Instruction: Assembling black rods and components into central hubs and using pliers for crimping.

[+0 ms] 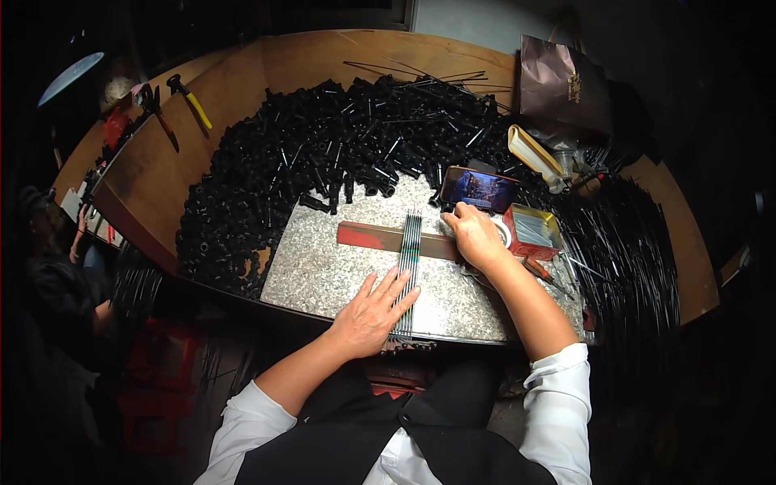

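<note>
From the head camera, the left hand (373, 311) is lying flat, fingers (396, 293) spread wide, pressing down on the near end of a row of thin grey rods (410, 259) laid side by side. The rods are running from the near edge of the granite slab (323, 267) away across a flat reddish-brown metal bar (380, 237), which is lying crosswise on the slab. The right hand (475, 236) is resting on the bar's right end, fingers curled down over it, beside a phone (479, 189) and a small red tin (533, 230).

The rods are looking light, stiff and slick, likely to roll or fan apart, so a flat palm across the whole row, near one end, seems the safest hold. The bar is looking heavy and rigid, good to grip from above.

A heap of black plastic tubes (307, 153) is filling the far side of the table (162, 178), and yellow-handled pliers (190, 99) are lying near its far left corner.
</note>
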A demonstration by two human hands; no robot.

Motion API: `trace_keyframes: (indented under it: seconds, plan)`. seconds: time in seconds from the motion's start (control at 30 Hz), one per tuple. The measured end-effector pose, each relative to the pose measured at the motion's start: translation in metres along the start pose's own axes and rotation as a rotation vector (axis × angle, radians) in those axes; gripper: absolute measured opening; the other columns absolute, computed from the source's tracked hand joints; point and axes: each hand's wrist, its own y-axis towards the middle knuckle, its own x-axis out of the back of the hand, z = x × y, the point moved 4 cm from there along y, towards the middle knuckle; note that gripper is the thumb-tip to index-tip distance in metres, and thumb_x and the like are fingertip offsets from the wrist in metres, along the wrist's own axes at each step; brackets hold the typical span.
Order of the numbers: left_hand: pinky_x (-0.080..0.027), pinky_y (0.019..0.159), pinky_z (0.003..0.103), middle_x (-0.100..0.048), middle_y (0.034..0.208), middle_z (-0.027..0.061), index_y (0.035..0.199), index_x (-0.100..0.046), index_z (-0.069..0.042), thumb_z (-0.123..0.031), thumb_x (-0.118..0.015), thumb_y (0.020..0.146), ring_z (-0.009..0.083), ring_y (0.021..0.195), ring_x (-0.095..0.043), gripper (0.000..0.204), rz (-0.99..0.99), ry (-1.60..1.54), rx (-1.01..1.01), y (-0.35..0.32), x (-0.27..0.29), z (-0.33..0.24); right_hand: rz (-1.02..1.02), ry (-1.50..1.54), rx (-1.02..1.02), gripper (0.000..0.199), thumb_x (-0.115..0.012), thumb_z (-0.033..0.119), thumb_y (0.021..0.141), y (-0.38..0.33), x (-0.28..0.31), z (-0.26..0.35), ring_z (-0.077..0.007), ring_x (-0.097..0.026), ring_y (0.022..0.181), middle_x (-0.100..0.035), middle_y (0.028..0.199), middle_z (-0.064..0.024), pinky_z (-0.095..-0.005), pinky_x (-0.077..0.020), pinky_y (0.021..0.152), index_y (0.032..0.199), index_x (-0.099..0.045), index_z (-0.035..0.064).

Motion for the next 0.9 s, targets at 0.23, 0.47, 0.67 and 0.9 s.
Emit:
trace_keyframes:
  seconds: [0.23, 0.47, 0.67, 0.9]
  plan:
    - [-0.029, 0.102, 0.054, -0.036, 0.137, 0.0258, 0.132, -0.041, -0.003, -0.064, -0.06, 0.071, 0.0414, 0.128, -0.034, 0.089, -0.041, 0.016, -0.015, -0.0006, -0.0037, 0.0025, -0.049, -0.036, -0.016, 0.025, -0.053, 0.005, 0.076, 0.0012, -0.0022, 0.0016, -0.0292, -0.057, 0.082, -0.053, 0.082, -0.0129, -0.0398, -0.0474, 0.071, 0.098, -0.064, 0.0045]
    - [-0.029, 0.102, 0.055, -0.037, 0.136, 0.0265, 0.132, -0.042, -0.003, -0.065, -0.06, 0.071, 0.0414, 0.128, -0.034, 0.089, -0.05, 0.014, -0.017, 0.0002, -0.0018, 0.0017, -0.031, -0.008, -0.021, 0.026, -0.052, 0.005, 0.076, 0.0019, -0.0013, 0.0024, -0.0294, -0.057, 0.083, -0.053, 0.083, -0.0132, -0.0399, -0.0472, 0.071, 0.099, -0.064, 0.005]
    - [-0.029, 0.102, 0.055, -0.037, 0.136, 0.0268, 0.132, -0.041, -0.002, -0.065, -0.06, 0.071, 0.0415, 0.128, -0.034, 0.089, -0.041, -0.006, -0.014, -0.0011, -0.0024, 0.0023, -0.011, -0.012, -0.014, 0.028, -0.051, 0.006, 0.077, 0.0051, -0.0017, 0.0061, -0.0287, -0.056, 0.085, -0.053, 0.085, -0.0131, -0.039, -0.047, 0.073, 0.102, -0.064, 0.0055]
    - [-0.028, 0.102, 0.055, -0.036, 0.137, 0.0267, 0.132, -0.041, -0.003, -0.065, -0.06, 0.071, 0.042, 0.128, -0.034, 0.089, -0.046, -0.017, -0.02, -0.0006, -0.0032, 0.0018, -0.05, 0.011, 0.021, 0.029, -0.051, 0.007, 0.078, 0.0093, -0.0017, 0.0071, -0.0265, -0.054, 0.086, -0.051, 0.085, -0.0114, -0.0368, -0.0464, 0.075, 0.104, -0.064, 0.0058]
